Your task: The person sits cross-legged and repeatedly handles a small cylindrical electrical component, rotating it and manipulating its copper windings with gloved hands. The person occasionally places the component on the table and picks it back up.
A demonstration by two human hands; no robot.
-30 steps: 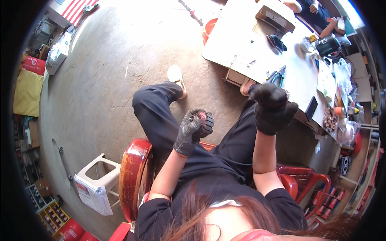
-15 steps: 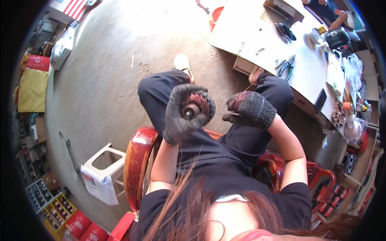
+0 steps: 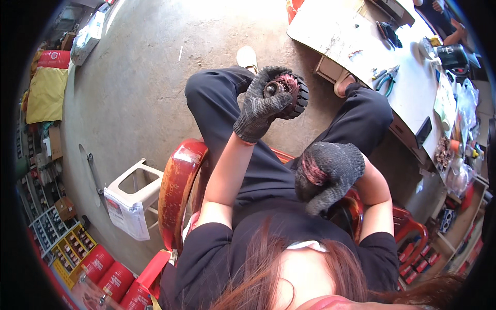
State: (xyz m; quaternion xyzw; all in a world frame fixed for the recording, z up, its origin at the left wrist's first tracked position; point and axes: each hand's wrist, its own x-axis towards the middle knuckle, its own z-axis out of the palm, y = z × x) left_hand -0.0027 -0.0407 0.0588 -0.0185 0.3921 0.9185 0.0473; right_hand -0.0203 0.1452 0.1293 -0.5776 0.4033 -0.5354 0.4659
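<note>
My left hand (image 3: 258, 106), in a dark grey knitted glove, is raised over my left leg. Its fingers wrap round a motor armature (image 3: 294, 98) with a dark slotted core, reddish copper windings and a round shaft end. My right hand (image 3: 330, 173), gloved the same way, is near my lap on the right, apart from the armature. Its fingers are curled in, and a reddish patch shows across the glove. Whatever they may hold is hidden.
A white workbench (image 3: 356, 57) at the upper right bears pliers (image 3: 386, 80), a black mug (image 3: 452, 57) and plastic bags. A beige stool (image 3: 135, 181) stands left of my wooden armrest (image 3: 181, 181). Shelves of parts line the left. Another person's hand (image 3: 457, 33) shows at the far right.
My left hand has moved up and right and turned, showing more of the armature's side. My right hand has drawn back toward my lap, its fingers curling in. The view has shifted slightly.
</note>
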